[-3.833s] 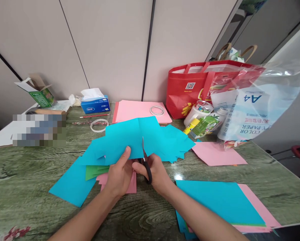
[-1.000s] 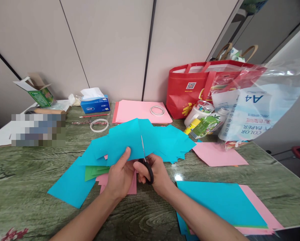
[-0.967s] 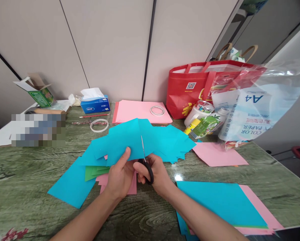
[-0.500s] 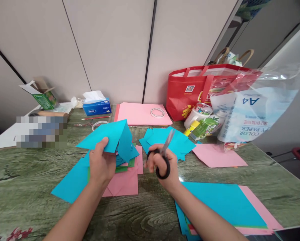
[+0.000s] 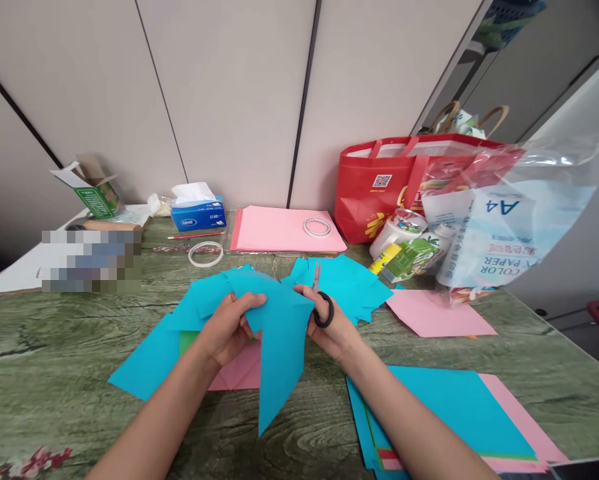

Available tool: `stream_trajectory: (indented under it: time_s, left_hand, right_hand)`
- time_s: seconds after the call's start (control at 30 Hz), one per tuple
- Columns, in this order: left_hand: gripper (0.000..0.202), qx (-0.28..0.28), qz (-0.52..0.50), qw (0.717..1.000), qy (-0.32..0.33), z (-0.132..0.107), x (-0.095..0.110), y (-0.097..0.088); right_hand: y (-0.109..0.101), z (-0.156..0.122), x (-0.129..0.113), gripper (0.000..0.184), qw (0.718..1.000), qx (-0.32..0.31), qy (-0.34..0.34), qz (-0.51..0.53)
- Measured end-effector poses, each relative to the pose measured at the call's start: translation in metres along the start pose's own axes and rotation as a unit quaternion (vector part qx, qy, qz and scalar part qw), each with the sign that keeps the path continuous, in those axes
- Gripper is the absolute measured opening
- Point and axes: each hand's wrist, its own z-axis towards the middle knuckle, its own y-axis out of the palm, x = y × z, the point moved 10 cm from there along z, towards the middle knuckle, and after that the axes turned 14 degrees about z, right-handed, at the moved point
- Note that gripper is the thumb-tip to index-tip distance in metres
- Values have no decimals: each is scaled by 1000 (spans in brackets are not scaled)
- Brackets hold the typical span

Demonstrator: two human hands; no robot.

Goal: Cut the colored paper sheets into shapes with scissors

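Note:
My left hand (image 5: 228, 326) pinches the top edge of a blue paper sheet (image 5: 280, 353) that hangs down toward me over the table. My right hand (image 5: 329, 325) is closed around black-handled scissors (image 5: 321, 303), blades pointing up and away, and its fingertips also touch the sheet's right edge. Beneath and behind my hands lie a pile of cut blue pieces (image 5: 347, 283), a large blue sheet (image 5: 147, 357), a green scrap (image 5: 188, 339) and pink paper (image 5: 239, 370).
Far edge: tissue box (image 5: 198, 213), tape rings (image 5: 205, 253) (image 5: 317, 227) near the pink stack (image 5: 284, 230), red bag (image 5: 379, 190), glue items (image 5: 404, 243), A4 paper pack (image 5: 504, 227). A pink sheet (image 5: 437, 313) lies right; a blue-and-pink stack (image 5: 459, 417) near right.
The cut through the blue sheet ended and my hands parted. Now they are back together holding one blue piece between them, scissors still in my right hand and lifted upright.

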Motion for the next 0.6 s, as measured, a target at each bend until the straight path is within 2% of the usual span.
stream_trajectory:
  time_s: [0.07, 0.13, 0.23, 0.3, 0.37, 0.43, 0.5, 0.57, 0.6]
  left_hand:
    - [25, -21, -24, 999, -12, 0, 0, 3]
    - [27, -32, -36, 999, 2, 2, 3, 3]
    - [34, -4, 42, 995, 87, 5, 14, -3]
    - [34, 20, 166, 971, 171, 1, 21, -1]
    - [27, 1, 225, 958, 178, 0, 11, 9]
    - [28, -17, 272, 944, 184, -2, -1, 20]
    - [48, -16, 311, 931, 191, -4, -9, 26]
    - [59, -10, 405, 892, 203, -5, -13, 32]
    - [59, -10, 428, 881, 202, -6, -14, 33]
  right_hand:
    - [4, 0, 5, 35, 998, -38, 35, 36]
    - [7, 0, 8, 40, 994, -62, 53, 73]
    - [2, 4, 8, 29, 987, -30, 38, 154]
    - [-6, 6, 9, 18, 978, 17, 16, 208]
    - [-12, 8, 10, 15, 968, 53, 3, 244]
    - [-13, 9, 11, 15, 964, 60, -6, 258]
    - [-11, 9, 7, 17, 964, 44, -29, 259]
    - [-10, 8, 2, 19, 965, 33, -54, 253]
    - [-11, 7, 1, 19, 967, 33, -63, 245]
